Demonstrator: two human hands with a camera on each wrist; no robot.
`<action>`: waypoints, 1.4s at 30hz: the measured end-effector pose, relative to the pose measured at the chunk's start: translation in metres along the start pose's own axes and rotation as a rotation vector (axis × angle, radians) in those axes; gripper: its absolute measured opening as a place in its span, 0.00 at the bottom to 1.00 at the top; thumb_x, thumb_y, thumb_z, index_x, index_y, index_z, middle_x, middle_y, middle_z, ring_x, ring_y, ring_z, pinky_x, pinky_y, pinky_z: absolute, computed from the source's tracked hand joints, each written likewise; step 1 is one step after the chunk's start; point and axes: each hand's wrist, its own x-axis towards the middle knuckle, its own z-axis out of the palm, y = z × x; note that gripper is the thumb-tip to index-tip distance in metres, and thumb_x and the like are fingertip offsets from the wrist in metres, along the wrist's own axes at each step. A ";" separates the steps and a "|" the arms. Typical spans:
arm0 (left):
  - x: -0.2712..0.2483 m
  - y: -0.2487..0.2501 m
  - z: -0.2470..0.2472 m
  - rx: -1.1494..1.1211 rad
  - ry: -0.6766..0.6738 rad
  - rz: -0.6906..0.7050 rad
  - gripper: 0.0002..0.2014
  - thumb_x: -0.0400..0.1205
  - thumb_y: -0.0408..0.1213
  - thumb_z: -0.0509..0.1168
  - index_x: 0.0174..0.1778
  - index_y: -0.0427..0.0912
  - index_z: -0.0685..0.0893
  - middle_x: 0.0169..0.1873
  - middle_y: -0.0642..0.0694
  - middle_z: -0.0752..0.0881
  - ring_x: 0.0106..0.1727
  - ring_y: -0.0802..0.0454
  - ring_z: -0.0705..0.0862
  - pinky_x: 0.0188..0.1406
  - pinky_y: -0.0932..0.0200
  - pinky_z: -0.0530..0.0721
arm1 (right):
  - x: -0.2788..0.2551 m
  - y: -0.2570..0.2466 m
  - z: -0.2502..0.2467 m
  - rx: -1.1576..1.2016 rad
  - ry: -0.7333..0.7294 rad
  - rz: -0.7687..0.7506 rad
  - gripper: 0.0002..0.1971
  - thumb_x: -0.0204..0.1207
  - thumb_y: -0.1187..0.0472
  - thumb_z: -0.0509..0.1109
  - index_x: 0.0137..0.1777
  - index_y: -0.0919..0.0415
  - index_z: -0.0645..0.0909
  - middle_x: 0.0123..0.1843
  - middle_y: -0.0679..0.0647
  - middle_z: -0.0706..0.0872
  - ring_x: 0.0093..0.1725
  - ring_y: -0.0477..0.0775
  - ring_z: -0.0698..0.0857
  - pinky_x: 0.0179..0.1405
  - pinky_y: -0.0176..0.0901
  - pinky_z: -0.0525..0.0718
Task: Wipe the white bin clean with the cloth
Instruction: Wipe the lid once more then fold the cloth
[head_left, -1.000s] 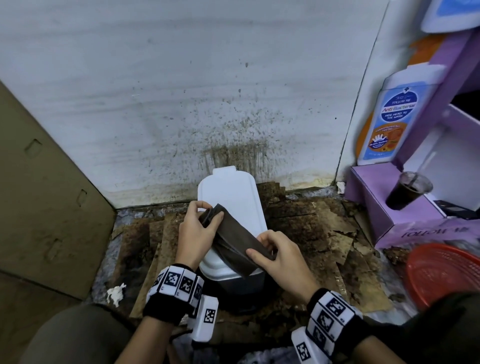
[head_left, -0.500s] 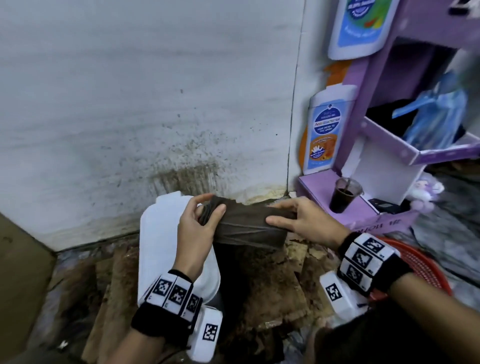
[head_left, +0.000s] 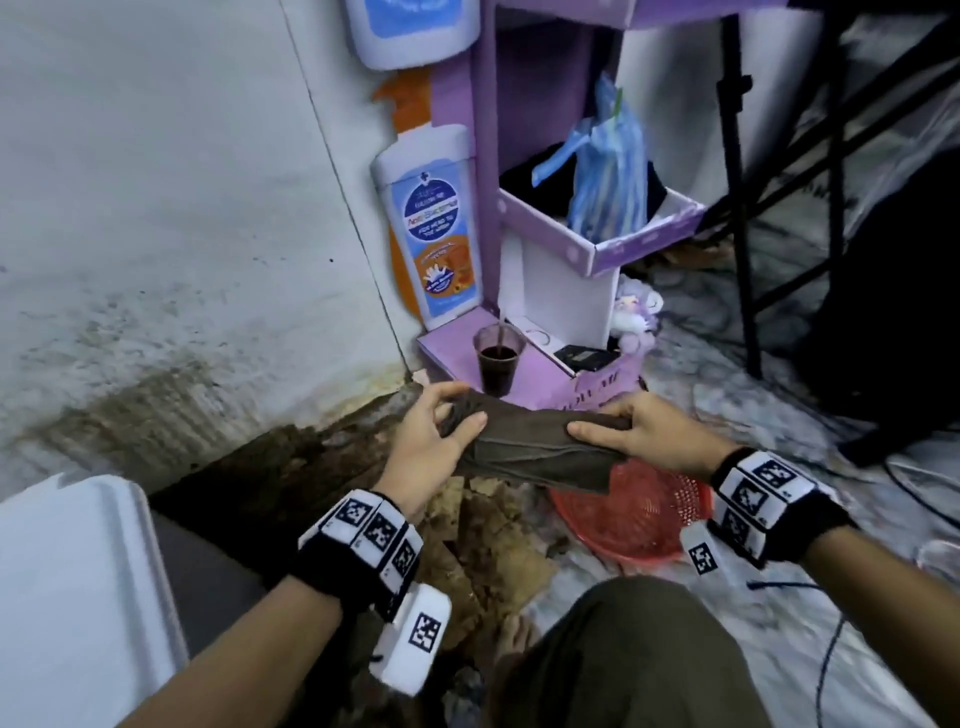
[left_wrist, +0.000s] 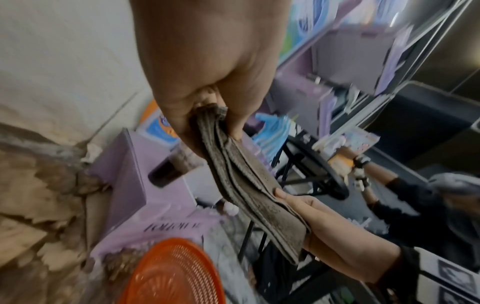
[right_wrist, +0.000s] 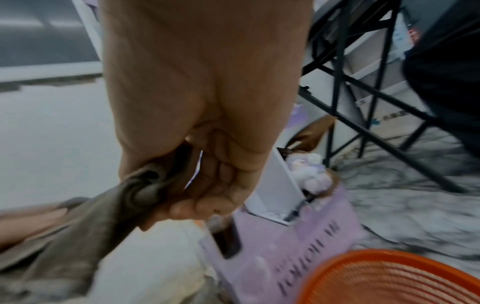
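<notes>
Holding a folded, dirt-stained brown cloth (head_left: 535, 449) stretched between them, both hands hover above the floor in front of the person. The left hand (head_left: 431, 441) clasps one end, thumb on the near side and fingers curled over the far edge; the left wrist view shows that end pinched between thumb and fingers (left_wrist: 241, 115). The right hand (head_left: 644, 434) has its grip closed on the other end, thumb along the top fold, and the right wrist view shows the bunched fabric (right_wrist: 145, 185) clenched in the curled fingers. Part of the cloth hangs over the rim of a round orange-red plastic mesh basket (head_left: 639, 519) sitting on the floor.

Off to the lower left of the head view, well apart from the cloth, lies the white plastic bin (head_left: 72, 582), only its flat white top visible. Torn, soiled cardboard (head_left: 493, 545) covers the floor between them, against a stained white wall (head_left: 156, 260). Behind the hands stands a purple cardboard display stand (head_left: 571, 249), with a clear plastic cup of dark drink (head_left: 497, 364) on its base and a blue plastic bag (head_left: 608, 176) in its upper tray.
</notes>
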 end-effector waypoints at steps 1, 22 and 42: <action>0.008 -0.010 0.015 0.032 -0.037 -0.010 0.14 0.85 0.33 0.72 0.63 0.53 0.82 0.57 0.51 0.90 0.54 0.65 0.89 0.56 0.60 0.89 | -0.006 0.022 0.003 0.026 0.004 0.039 0.29 0.79 0.40 0.72 0.27 0.63 0.77 0.23 0.50 0.73 0.24 0.49 0.71 0.28 0.45 0.65; 0.068 -0.228 0.174 0.402 -0.154 -0.286 0.13 0.83 0.35 0.75 0.63 0.45 0.86 0.50 0.54 0.85 0.55 0.62 0.80 0.55 0.69 0.73 | -0.053 0.247 0.167 0.199 0.284 0.523 0.16 0.81 0.43 0.70 0.48 0.54 0.90 0.42 0.46 0.91 0.43 0.50 0.88 0.47 0.45 0.82; 0.064 -0.270 0.178 0.280 -0.149 -0.148 0.17 0.83 0.40 0.74 0.66 0.52 0.80 0.63 0.54 0.82 0.64 0.57 0.78 0.69 0.57 0.75 | -0.059 0.241 0.166 -0.282 0.253 0.675 0.37 0.74 0.23 0.45 0.63 0.46 0.81 0.43 0.58 0.92 0.45 0.64 0.91 0.39 0.52 0.86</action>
